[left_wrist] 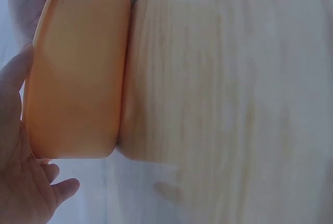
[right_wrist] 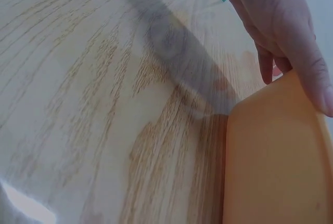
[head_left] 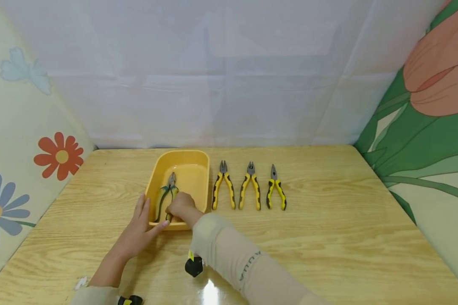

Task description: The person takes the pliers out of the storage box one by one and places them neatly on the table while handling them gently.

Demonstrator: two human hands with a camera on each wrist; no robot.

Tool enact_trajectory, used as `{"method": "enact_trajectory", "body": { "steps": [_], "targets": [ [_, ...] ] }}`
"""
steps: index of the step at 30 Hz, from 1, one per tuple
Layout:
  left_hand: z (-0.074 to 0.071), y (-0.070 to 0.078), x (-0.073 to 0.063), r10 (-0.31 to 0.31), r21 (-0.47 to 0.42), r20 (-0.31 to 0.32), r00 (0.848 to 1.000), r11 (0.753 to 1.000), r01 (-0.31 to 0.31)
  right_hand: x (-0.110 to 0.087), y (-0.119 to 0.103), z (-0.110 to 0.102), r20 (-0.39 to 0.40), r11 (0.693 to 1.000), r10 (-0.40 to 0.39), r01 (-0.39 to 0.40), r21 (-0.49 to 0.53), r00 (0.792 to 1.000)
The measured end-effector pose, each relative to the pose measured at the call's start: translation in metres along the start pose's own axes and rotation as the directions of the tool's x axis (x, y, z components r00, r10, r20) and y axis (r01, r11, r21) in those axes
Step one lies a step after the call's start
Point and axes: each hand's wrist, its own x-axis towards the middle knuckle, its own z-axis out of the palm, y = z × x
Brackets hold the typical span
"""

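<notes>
A yellow plastic tray (head_left: 194,176) sits at the left back of the table. My left hand (head_left: 136,232) grips its near left corner, the thumb along the near rim and the fingers against the left side. Inside the tray lies a pair of pliers (head_left: 171,181) with green and yellow handles, its metal nose pointing away from me. Reaching over the near rim, my right hand (head_left: 182,206) pinches the pliers' right handle with curled fingers, which partly cover it. The left wrist view shows the tray's outer wall (left_wrist: 78,73); in the right wrist view the pliers are hidden.
To the tray's right, three pairs of pliers with yellow and black handles lie in a row: one (head_left: 223,170) close to the tray, a second (head_left: 251,170), and a long-nosed one (head_left: 273,174). A white backdrop (head_left: 229,84) and flower-printed side panels (head_left: 435,140) surround the wooden table (head_left: 328,245).
</notes>
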Motion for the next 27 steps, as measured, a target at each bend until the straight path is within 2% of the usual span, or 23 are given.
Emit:
{"method": "enact_trajectory", "body": {
  "steps": [7, 12, 20, 25, 27],
  "targets": [
    [0.0003, -0.0009, -0.0005, 0.001, 0.004, -0.002, 1.000, 1.000, -0.001, -0.0012, -0.0009, 0.0008, 0.041, 0.998, -0.006, 0.008, -0.055, 0.999],
    [0.0002, -0.0014, -0.0011, 0.001, 0.004, -0.001, 1.000, 1.000, -0.001, -0.0013, -0.0016, 0.0024, 0.051, 0.999, 0.040, -0.039, -0.027, 0.998],
    [0.0015, -0.0030, -0.0014, 0.006, -0.002, -0.003, 1.000, 1.000, -0.006, -0.0034, -0.0016, 0.0018, 0.020, 0.996, 0.094, -0.094, 0.008, 0.995],
    [0.0020, -0.0024, -0.0016, 0.009, 0.000, -0.005, 1.000, 1.000, -0.009, -0.0047, 0.0008, -0.0005, 0.022, 0.989, 0.098, -0.099, 0.106, 0.995],
    [0.0020, -0.0019, -0.0013, 0.011, 0.014, -0.009, 1.000, 1.000, -0.011, -0.0039, 0.0020, -0.0008, 0.033, 0.976, 0.110, -0.114, 0.187, 0.993]
  ]
}}
